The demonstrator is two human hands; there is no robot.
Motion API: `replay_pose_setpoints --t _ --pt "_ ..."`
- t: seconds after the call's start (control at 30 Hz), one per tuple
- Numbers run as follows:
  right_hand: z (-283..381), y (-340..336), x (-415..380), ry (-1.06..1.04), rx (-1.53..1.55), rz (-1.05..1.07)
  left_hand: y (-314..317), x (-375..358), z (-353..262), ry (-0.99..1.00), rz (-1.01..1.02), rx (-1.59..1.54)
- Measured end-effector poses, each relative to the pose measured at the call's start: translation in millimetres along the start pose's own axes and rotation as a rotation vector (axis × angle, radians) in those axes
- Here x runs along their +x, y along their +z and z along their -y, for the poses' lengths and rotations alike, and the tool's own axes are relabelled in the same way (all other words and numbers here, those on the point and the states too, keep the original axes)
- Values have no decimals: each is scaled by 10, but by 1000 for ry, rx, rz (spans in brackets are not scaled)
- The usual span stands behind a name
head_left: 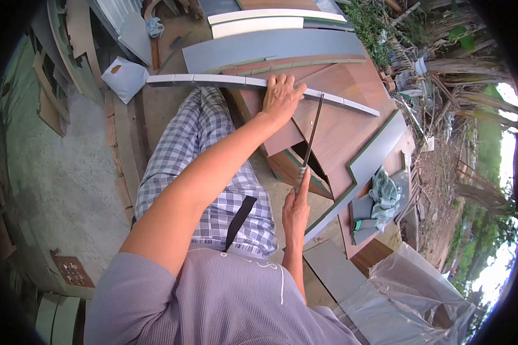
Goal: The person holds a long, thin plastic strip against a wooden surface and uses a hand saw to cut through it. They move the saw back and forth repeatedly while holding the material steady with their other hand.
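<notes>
One curved strip (213,79), pale-faced and notched across into segments: it lay crosswise under my left hand (282,98), its right part over a brown board (342,135), which I judged gave it backing. Left hand, one: partly closed, fingers bent over the strip and pressing on it, seemingly to keep it from sliding. Right hand, one: shut round the handle of a slim dark tool (312,135), nearer my body than the left, its far end at the strip, just right of my left fingers; the hands sat apart, likely to give the tool room. Whether its tip touched, I could not tell. Outward: a pale bag (124,79), left of my grip, beside the strip's end; a cardboard box (285,167), just left of the tool's handle; a crumpled cloth (385,195), right of my right hand.
</notes>
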State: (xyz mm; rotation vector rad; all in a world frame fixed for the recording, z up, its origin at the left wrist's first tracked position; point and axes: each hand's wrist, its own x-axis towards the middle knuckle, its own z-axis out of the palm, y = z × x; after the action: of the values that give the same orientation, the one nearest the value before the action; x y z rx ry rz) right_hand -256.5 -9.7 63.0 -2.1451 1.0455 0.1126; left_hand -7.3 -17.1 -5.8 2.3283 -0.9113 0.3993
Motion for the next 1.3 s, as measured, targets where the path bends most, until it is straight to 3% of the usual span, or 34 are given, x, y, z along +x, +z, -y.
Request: replay_pose_setpoints --t 0.23,0.53,0.63,1.03,1.3 --pt "60 152 245 -239 -42 -59 49 101 64 -107 -17 64" --pt "-91 -214 158 -100 -6 -58 -13 0 114 -34 -31 38" --pt "-261 -101 133 -196 -26 -136 -24 -59 95 -23 -30 17" --pt "-154 -89 -70 -39 154 -181 -47 -103 32 -25 -8 16" --pt "-77 -239 -276 -83 292 -220 -43 -134 -23 -11 -6 39"
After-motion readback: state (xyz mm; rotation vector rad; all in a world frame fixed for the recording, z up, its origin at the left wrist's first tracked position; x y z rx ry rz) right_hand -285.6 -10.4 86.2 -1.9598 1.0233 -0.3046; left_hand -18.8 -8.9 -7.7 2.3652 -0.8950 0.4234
